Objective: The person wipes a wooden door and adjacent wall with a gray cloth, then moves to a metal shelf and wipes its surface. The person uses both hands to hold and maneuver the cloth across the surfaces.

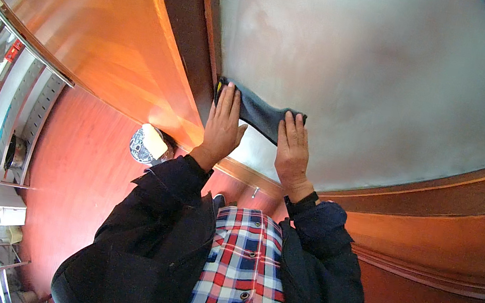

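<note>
A dark grey cloth (pixel 261 110) with a black edge lies spread against a pale, cloudy glass-like panel (pixel 367 85) set in a brown wooden frame (pixel 182 23). My left hand (pixel 224 125) presses flat on the cloth's left end, close to the frame, where a small yellow mark shows. On its right end rest the fingers of my right hand (pixel 291 147). Both hands have their fingers stretched out, and the cloth sags between them. What lies beneath the palms is hidden.
Orange wooden panelling (pixel 99 33) stands left of the frame. Below it, a round patterned stool (pixel 143 144) with a pale yellow item on top stands on the reddish floor (pixel 78 163). White shelves (pixel 1 113) with various goods line the far left. A metal-framed rack (pixel 1 263) is at lower left.
</note>
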Demonstrator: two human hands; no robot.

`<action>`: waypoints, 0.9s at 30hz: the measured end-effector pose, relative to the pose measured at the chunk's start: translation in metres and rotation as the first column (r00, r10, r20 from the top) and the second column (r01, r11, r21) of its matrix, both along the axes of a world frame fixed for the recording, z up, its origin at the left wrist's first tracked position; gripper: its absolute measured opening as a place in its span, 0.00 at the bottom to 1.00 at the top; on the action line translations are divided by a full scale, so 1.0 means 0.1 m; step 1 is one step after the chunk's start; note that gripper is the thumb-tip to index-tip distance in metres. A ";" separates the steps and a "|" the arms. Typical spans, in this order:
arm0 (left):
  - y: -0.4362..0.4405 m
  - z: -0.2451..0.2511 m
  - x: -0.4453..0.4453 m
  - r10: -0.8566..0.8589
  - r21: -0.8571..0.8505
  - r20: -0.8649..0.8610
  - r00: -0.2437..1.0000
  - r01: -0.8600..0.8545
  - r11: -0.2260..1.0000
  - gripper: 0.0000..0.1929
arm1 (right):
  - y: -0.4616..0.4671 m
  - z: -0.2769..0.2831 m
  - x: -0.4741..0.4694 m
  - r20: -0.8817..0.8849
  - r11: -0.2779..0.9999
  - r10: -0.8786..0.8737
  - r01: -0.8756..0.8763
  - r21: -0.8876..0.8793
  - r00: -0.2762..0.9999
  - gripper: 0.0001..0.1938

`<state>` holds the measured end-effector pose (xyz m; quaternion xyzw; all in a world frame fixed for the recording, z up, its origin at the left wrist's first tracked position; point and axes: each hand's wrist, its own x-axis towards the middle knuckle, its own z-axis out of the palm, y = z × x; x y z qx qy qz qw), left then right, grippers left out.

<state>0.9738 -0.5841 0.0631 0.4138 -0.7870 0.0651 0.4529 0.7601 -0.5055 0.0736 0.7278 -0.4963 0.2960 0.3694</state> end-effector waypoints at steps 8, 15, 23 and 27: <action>-0.33 -0.57 -0.36 0.008 0.134 0.054 0.998 -0.015 0.991 0.50 | -0.27 -0.29 -0.37 -0.009 0.988 0.044 -0.042 0.148 0.999 0.24; -0.12 -0.68 -1.22 -0.039 0.108 0.068 0.997 0.031 0.994 0.51 | -0.10 -0.31 -1.33 0.026 0.993 0.091 -0.092 0.072 0.996 0.24; 0.32 -0.53 -1.83 -0.146 0.175 0.098 0.984 0.127 0.976 0.52 | 0.12 -0.39 -2.11 0.092 0.999 0.032 -0.034 0.020 0.995 0.25; 0.23 -0.55 -1.64 -0.168 0.211 0.114 0.979 0.141 0.967 0.53 | -0.18 -0.49 -2.02 0.111 1.000 -0.021 0.018 0.020 0.994 0.25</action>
